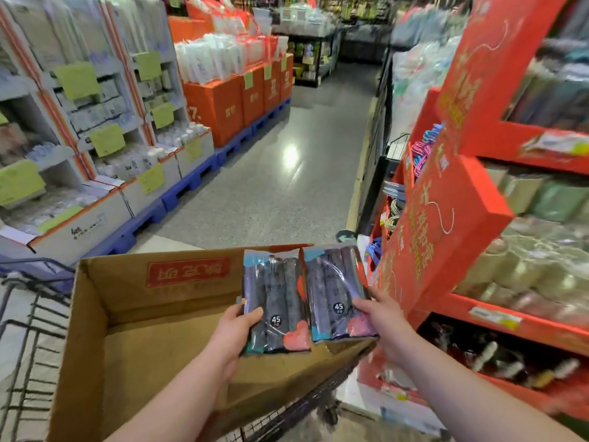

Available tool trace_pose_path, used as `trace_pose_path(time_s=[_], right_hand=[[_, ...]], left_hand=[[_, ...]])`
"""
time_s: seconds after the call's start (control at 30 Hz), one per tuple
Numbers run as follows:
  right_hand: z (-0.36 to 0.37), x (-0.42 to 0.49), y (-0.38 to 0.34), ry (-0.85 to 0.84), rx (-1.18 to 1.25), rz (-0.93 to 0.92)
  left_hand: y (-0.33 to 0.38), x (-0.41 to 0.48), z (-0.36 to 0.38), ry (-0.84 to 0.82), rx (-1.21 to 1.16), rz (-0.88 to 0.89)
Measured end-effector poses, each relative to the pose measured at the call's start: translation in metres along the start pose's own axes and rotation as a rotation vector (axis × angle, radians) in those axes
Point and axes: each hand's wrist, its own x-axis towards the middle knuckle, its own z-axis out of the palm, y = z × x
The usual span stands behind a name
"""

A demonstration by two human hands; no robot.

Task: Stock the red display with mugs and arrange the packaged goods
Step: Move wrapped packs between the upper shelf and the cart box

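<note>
Dark plastic packet (pixel 275 301) held in left hand (pixel 237 327) above the near cardboard box (pixel 143 346) | right hand (pixel 379 317) grips second packet (pixel 334 291), beside the red display (pixel 446 218) at right | step: arranging packaged goods | next: probably swing both right onto a shelf, placing them squarely.

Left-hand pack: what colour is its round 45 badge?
Black badge, white digits, on the pack the left hand holds; head view.

Dark left pack (pixel 275 295) and right pack (pixel 333 288), side by side, near red display (pixel 446 218).
</note>
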Motion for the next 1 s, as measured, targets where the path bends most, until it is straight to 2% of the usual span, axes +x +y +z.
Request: trace_pose_path(time_s=[0.37,0.5,0.73,1.0], right_hand=[[-0.089,-0.042,-0.024,0.095,0.089,-0.075],[-0.147,-0.066,-0.032,0.16,0.132,-0.131],[-0.271,-0.099,-0.033,0.336,0.145,-0.207],[-0.379,-0.119,-0.04,0.398,0.127,-0.276]], left_hand=[[0.021,-0.042,0.074,-0.224,0.06,0.135],[0.023,-0.059,0.131,-0.313,0.078,0.189],[0.003,-0.107,0.248,-0.468,0.05,0.145],[-0.01,-0.15,0.352,-0.505,0.072,0.21]])
